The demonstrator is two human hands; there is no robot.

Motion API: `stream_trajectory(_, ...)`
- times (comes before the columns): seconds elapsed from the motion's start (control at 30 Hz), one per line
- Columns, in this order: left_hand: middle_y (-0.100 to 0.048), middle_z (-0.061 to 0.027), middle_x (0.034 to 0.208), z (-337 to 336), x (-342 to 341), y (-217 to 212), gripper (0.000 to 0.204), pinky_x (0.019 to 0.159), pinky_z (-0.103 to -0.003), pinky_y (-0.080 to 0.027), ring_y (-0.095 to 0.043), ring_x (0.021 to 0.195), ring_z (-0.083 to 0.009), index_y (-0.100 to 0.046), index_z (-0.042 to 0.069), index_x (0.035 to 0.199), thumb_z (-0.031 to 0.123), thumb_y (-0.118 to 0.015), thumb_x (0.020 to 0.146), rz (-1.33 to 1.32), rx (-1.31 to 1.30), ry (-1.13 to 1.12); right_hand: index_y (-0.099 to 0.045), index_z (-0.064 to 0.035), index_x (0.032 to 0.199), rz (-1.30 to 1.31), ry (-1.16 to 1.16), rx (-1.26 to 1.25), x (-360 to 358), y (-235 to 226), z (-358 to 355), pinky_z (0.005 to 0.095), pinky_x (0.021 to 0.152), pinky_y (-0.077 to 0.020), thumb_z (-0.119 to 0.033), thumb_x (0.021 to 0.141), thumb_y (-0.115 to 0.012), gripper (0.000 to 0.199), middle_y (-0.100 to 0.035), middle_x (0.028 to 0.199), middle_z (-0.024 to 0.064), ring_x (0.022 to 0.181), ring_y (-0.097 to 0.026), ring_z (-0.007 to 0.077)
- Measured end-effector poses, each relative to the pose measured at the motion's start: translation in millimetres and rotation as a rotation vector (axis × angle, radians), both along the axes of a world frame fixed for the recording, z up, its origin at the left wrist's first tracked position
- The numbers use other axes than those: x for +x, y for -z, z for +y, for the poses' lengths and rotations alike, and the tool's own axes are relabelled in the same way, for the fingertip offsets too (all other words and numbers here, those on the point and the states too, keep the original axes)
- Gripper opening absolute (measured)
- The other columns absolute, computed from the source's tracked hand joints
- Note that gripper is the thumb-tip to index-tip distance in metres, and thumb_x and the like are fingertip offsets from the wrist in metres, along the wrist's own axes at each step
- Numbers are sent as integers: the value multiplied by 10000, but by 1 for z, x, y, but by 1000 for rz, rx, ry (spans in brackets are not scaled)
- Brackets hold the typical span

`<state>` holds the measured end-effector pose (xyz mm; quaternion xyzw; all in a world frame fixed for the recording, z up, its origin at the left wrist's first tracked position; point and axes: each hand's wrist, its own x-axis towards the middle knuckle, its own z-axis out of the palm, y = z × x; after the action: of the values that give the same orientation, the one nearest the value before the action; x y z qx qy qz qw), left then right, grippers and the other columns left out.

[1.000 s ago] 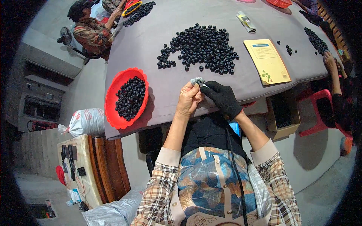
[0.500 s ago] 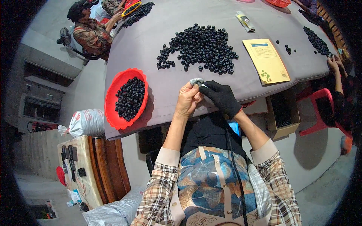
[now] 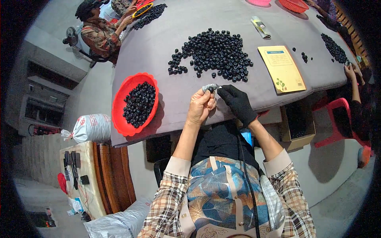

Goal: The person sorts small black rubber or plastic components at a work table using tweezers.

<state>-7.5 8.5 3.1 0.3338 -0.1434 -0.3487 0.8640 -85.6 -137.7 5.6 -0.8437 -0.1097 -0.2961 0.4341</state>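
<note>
My left hand (image 3: 201, 104), bare with a grey cover on one finger, is closed in a pinch at the table's near edge. Between its fingertips sits a small black round piece (image 3: 210, 90). Just to its right, my right hand (image 3: 238, 104) wears a black glove and has its fingers pressed together. A tiny pale tip shows at the glove's fingertips; the rest of what it holds is hidden. Beyond both hands spreads a pile of small black round pieces (image 3: 218, 53), several with lighter rings. More of them fill a red scalloped bowl (image 3: 117, 115) on the left.
A yellow booklet (image 3: 282, 69) and a flat packet (image 3: 260, 27) lie on the grey-covered table (image 3: 174, 23). Two co-workers' hands are at smaller black piles, far left and far right. An open cardboard box (image 3: 303, 139) and a red chair (image 3: 337, 119) stand at the right.
My gloved right hand has drawn slightly away from my left, and the black piece in my left fingertips now shows. The whole view has shifted slightly.
</note>
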Motion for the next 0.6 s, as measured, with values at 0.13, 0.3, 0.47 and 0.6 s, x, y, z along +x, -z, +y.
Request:
stream_trajectory(0.13,-548,-36,717,1,0,0,125,448,-204,-343,-442,497,-71,-561,10,925,117,-518,876,-8,-30,-1,-540,-70,1106,9,21,-80,0,-5,3,327,710,-496,-23,698,-558,411,-579,1004,125,876,-595,282)
stream_trajectory(0.3,-549,-22,660,-2,-5,-3,127,416,-193,-354,-462,470,-64,-574,14,907,130,-535,872,-74,87,-44,-566,-75,1078,60,21,-9,2,-3,4,323,694,-496,-36,696,-569,383,-585,987,116,855,-600,268)
stream_trajectory(0.47,-560,-3,632,-4,-8,-7,129,391,-176,-377,-483,451,-51,-591,23,917,132,-540,871,-96,144,-107,-598,-125,1050,93,71,-58,0,-8,10,310,653,-492,-132,802,-548,254,-593,965,70,814,-607,228)
stream_trajectory(0.6,-553,12,617,-9,-9,-6,96,352,-157,-354,-473,428,-37,-584,41,877,132,-555,863,-145,200,-162,-604,-148,1035,48,92,-201,2,-6,10,312,621,-486,-191,838,-535,213,-593,940,54,782,-605,211)
